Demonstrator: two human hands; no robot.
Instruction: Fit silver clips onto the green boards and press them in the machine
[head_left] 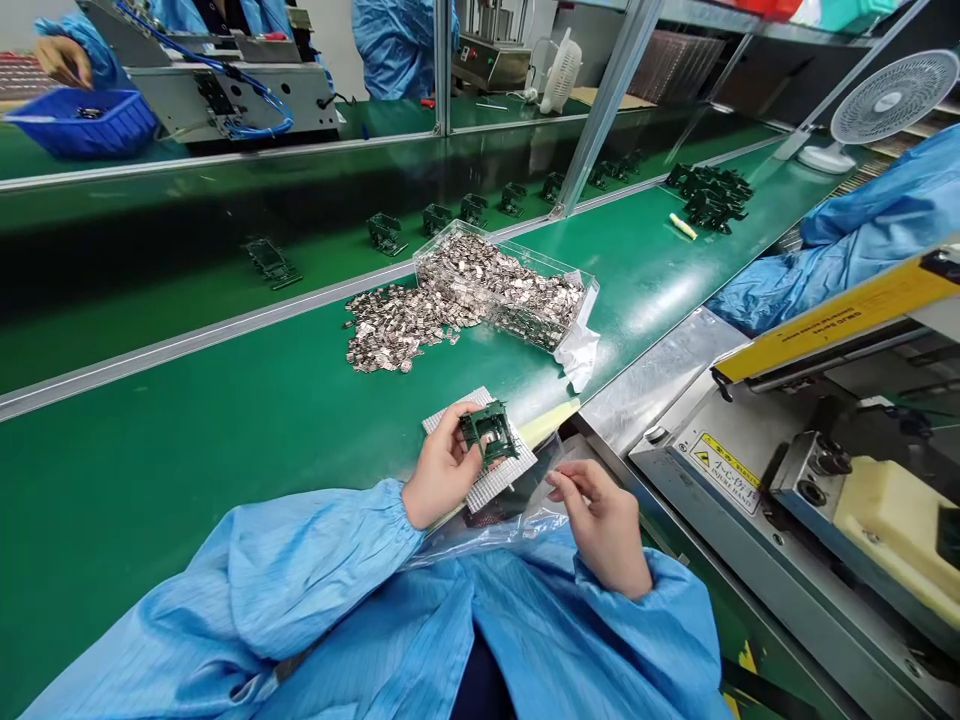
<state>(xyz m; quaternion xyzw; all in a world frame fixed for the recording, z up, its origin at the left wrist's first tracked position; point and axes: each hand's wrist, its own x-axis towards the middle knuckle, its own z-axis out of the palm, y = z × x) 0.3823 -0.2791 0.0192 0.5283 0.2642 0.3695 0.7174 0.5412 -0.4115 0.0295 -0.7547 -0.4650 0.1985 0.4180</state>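
Note:
My left hand (pixel 444 466) is closed round a dark green plastic frame (pixel 498 430), with its thumb across the near side. Beneath the frame lies a light grey ribbed block (pixel 491 490) at the bench edge. To the right, my right hand (pixel 609 522) has thumb and forefinger pinched together near a clear plastic bag (pixel 536 515); anything between the fingertips is too small to make out. Beyond my hands, a clear tray (pixel 589 300) holds small metal pieces, and a loose heap of metal pieces (pixel 386 325) spreads to its left.
Several green frames (pixel 385 233) stand along the conveyor behind the metal rail (pixel 255 320). More frames (pixel 712 197) are piled at the back right. A machine with a yellow cover (pixel 840 320) borders the right side. Another person's blue sleeve (pixel 862 230) is at the right.

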